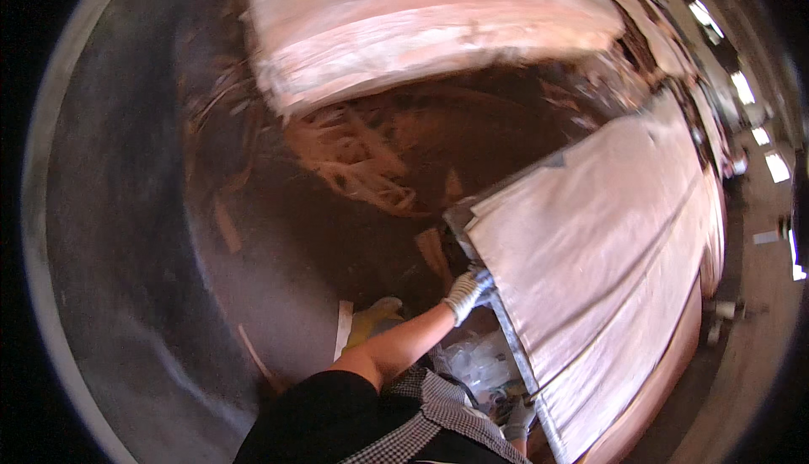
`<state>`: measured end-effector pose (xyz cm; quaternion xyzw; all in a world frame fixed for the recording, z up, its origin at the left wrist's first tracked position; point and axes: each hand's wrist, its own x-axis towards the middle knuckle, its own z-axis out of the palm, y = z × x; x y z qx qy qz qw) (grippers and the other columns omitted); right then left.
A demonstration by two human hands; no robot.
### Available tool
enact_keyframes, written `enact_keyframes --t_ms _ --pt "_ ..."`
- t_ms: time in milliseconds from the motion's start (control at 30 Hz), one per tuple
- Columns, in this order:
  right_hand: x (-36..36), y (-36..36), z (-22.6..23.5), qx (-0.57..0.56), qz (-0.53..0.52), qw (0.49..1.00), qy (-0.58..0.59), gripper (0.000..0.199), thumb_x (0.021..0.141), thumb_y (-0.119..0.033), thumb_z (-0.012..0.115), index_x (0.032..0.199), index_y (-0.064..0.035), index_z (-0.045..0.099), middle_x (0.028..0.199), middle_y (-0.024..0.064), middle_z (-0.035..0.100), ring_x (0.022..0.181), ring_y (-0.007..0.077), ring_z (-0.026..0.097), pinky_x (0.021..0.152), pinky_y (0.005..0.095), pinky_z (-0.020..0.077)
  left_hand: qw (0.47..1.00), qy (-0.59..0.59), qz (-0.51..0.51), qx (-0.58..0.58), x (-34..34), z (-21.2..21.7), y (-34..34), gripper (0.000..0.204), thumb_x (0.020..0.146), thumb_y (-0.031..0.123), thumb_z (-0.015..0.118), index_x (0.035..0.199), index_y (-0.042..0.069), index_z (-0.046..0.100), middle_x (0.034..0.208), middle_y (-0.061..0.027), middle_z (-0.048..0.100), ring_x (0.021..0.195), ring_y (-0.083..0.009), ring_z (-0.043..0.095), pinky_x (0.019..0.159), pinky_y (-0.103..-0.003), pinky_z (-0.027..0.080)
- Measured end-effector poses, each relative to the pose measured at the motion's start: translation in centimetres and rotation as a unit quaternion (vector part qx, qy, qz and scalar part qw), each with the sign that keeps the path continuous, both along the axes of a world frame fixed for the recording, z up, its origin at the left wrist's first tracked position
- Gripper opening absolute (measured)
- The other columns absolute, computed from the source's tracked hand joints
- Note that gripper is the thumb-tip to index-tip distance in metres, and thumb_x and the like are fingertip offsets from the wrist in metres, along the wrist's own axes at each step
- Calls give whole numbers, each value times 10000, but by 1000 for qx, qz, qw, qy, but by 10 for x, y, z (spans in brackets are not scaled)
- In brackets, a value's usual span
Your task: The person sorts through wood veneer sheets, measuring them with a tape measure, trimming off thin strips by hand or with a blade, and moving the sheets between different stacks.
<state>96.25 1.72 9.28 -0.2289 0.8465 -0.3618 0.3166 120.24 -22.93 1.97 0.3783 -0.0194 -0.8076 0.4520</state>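
Note:
A stack of thin, pinkish-tan sheets (590, 253), which look like wood veneer, lies on a dark metal frame (511, 329) at my right. My left hand (464, 295), in a pale striped knit glove, is closed round the frame's edge near the stack's far left corner. Lower down, close to my body, my gloved right hand (520, 420) is beside the near part of the same edge. Its fingers are blurred and partly hidden. Between my hands, clear plastic (480, 363) lies bunched below the frame.
A larger stack of pinkish sheets (438, 17) stands ahead. Torn veneer scraps (358, 160) litter the dark floor (295, 262) before it. A long strip (257, 359) lies at lower left, and a dark curved surface (126, 236) spans the left side.

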Motion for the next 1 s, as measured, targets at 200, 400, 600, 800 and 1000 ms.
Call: enact_keyframes --t_ms 200,400,600,800,1000 --pt "31 -20 19 35 -83 992 -93 130 807 -25 536 909 -66 466 596 48 512 443 153 518 354 288 412 1000 0 -6 17 11 -14 -14 157 853 230 595 966 124 565 887 -40 624 774 -172 622 695 -333 539" --pt "30 16 -19 -7 -101 991 -86 107 850 -124 544 881 -74 454 533 60 501 371 181 503 315 316 408 998 -32 -40 25 9 -14 -20 163 845 204 601 990 141 560 880 -36 606 779 -170 600 674 -342 530" --pt "37 41 -38 34 -115 990 -68 307 811 -174 604 1061 -21 513 620 84 569 432 165 536 396 316 435 988 -112 -99 31 9 -22 -28 186 835 243 613 992 167 552 942 -26 604 840 -188 584 674 -339 510" --pt "44 39 -25 5 -120 988 -98 307 821 -163 596 1090 -40 515 615 58 559 451 146 543 402 293 448 988 -106 -106 37 11 -28 -31 152 840 277 607 946 182 555 936 18 599 856 -178 586 627 -308 507" --pt "21 52 -70 -50 -73 996 -18 324 800 -221 610 1061 -46 529 703 143 616 471 186 576 438 327 472 984 -91 -140 69 5 -41 -39 211 845 317 597 983 168 541 988 9 586 897 -201 589 647 -311 514"
